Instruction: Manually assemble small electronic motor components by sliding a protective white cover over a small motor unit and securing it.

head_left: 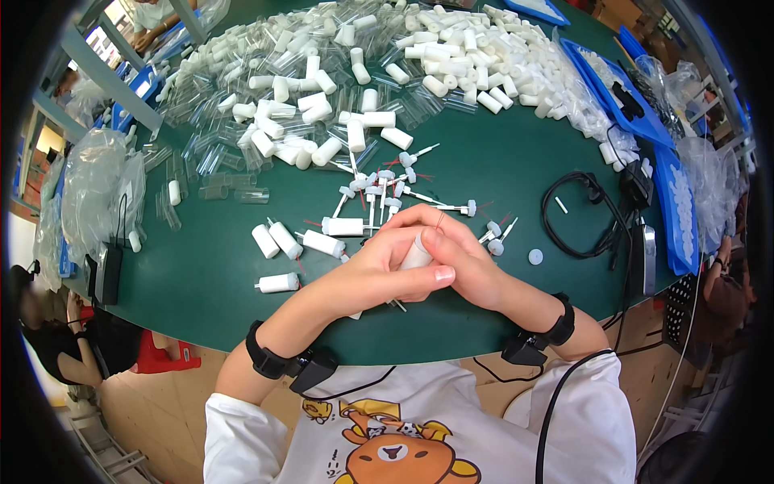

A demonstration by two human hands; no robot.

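Close to the table's near edge, my left hand (385, 270) and my right hand (468, 260) are closed together around a white cylinder (416, 255). Only part of its side shows between my thumbs; the rest is covered by fingers. A thin reddish wire rises by my right fingertips. To the left of my hands lie several white cylinders (284, 239), some with a thin stem sticking out of one end. Just beyond my fingers is a loose heap of thin white stems with grey round caps (385, 179) and red wires.
A big pile of white cylinders (476, 48) and clear plastic tubes (210, 121) spreads over the far side of the green table (516, 161). At the right lie a coiled black cable (556, 230), a grey disc (535, 256) and a blue tray (674, 194). Plastic bags (101, 177) stand left.
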